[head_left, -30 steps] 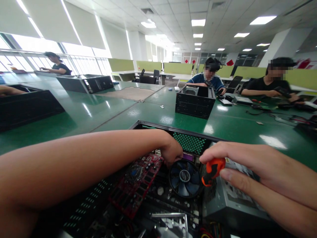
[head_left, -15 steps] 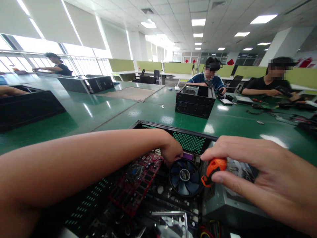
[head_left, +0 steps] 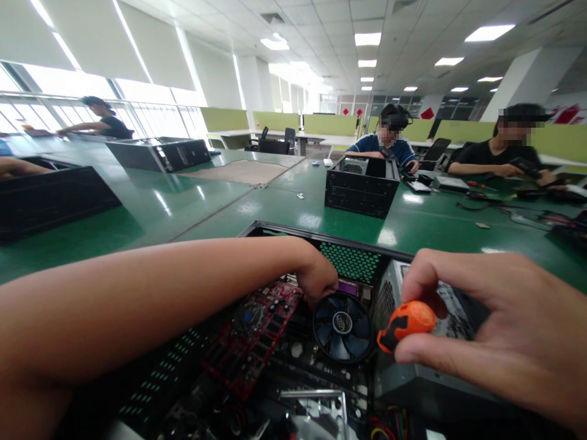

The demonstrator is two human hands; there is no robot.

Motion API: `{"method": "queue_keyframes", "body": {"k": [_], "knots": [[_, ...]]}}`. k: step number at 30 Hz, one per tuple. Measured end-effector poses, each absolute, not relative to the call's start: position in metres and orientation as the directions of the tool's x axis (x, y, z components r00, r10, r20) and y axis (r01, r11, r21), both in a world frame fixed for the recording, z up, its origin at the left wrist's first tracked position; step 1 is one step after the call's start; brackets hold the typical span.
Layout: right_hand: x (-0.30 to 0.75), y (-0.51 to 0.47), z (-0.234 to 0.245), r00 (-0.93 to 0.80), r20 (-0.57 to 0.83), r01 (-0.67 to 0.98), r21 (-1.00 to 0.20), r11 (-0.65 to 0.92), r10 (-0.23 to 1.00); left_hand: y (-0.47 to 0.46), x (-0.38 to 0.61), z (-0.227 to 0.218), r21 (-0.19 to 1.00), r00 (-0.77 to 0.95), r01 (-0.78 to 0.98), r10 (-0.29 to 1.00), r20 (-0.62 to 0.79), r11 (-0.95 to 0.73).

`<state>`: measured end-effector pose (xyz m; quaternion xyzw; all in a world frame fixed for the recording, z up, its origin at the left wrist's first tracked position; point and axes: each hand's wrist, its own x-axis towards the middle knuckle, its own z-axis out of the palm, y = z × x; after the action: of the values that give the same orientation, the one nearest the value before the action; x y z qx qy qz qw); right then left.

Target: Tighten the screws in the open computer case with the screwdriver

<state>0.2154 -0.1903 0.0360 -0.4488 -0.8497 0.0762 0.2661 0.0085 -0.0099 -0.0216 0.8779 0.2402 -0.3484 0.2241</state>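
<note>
An opened computer case lies in front of me, its inside facing up. My left hand reaches into it with curled fingers, just behind the round black cooling fan; its fingertips and whatever they grip are hidden. Below my left forearm sits a red graphics card. Over the grey power supply my right hand pinches an orange and black screwdriver by its handle, between thumb and bent fingers. No shaft shows.
Another black case stands farther back on the green table, with more cases to the left. Several people work around it. Loose cables lie at the right. A metal bracket is at the near side.
The fingers of my right hand have curled and shifted right, turning the screwdriver handle to lie more sideways. My left hand stays where it was.
</note>
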Motion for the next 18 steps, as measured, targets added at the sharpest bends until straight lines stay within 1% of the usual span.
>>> {"method": "queue_keyframes", "body": {"k": [4, 7, 9, 12, 14, 18], "knots": [[0.215, -0.193, 0.036, -0.442, 0.405, 0.724, -0.366, 0.585, 0.8, -0.011, 0.009, -0.015, 0.283, 0.662, 0.578, 0.237, -0.711, -0.765], [0.218, -0.195, 0.035, -0.472, 0.375, 0.703, -0.386, 0.598, 0.798, -0.012, 0.009, -0.011, 0.323, 0.673, 0.58, 0.217, -0.707, -0.747], [0.219, -0.197, 0.036, -0.495, 0.367, 0.701, -0.366, 0.612, 0.787, -0.012, 0.009, -0.01, 0.327, 0.66, 0.589, 0.207, -0.722, -0.739], [0.217, -0.201, 0.039, -0.488, 0.443, 0.699, -0.319, 0.641, 0.752, -0.009, 0.007, -0.013, 0.327, 0.651, 0.599, 0.206, -0.731, -0.731], [0.214, -0.203, 0.039, -0.481, 0.495, 0.676, -0.316, 0.665, 0.724, -0.006, 0.006, -0.016, 0.331, 0.653, 0.597, 0.203, -0.73, -0.731], [0.208, -0.202, 0.036, -0.518, 0.495, 0.645, -0.309, 0.699, 0.697, -0.002, 0.004, -0.02, 0.356, 0.655, 0.595, 0.179, -0.734, -0.72]]}}
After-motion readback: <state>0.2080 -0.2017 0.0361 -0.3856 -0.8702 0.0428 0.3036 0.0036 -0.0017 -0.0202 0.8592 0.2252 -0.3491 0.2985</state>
